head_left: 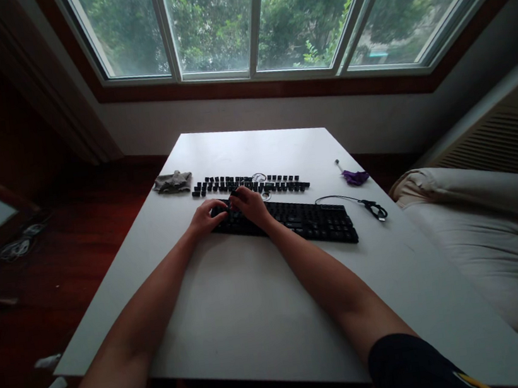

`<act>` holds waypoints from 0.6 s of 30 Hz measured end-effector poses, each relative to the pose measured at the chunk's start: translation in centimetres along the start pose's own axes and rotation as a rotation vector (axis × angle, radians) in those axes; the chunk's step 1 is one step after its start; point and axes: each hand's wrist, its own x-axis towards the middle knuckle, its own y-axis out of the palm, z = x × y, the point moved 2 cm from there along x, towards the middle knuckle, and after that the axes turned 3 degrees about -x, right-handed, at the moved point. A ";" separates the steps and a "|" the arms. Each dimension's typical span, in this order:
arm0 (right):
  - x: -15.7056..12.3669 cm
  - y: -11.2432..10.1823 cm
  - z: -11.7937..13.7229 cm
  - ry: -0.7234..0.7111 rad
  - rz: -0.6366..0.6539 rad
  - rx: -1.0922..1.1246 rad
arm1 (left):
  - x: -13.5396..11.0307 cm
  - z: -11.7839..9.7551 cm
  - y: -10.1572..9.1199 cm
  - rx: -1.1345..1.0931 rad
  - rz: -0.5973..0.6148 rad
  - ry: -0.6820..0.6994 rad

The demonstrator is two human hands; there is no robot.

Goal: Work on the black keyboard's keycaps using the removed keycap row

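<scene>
A black computer keyboard (310,220) lies slightly aslant on the white table (234,299). At its left end, my left hand (205,217) rests with fingers curled around the edge, holding the keyboard. Just to the right, my right hand (251,205) bends over the keyboard's upper left part with fingers drawn together. Whatever is between those fingertips is too small and dark to make out. Behind the keyboard, loose black keycaps (286,185) stand in rows. A thin wire ring (259,177) lies among them, and another small ring (266,196) sits beside my right hand.
A grey cloth (173,182) lies at the table's left edge. On the right are a purple cloth (355,177), a thin stick-like tool (338,164) and the bundled USB cable (374,209). A pale cushioned seat (484,234) stands right of the table; the window (246,24) is beyond.
</scene>
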 end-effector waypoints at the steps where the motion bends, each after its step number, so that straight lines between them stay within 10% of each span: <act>1: 0.0 0.0 -0.1 0.009 -0.004 -0.001 | 0.0 0.0 0.0 -0.022 -0.004 -0.007; 13: 0.7 0.5 -1.7 0.088 -0.020 0.029 | 0.0 0.3 0.4 -0.265 0.025 -0.058; 18: 0.8 0.2 -1.9 0.134 -0.034 -0.047 | 0.0 -0.3 0.9 -0.008 -0.041 0.007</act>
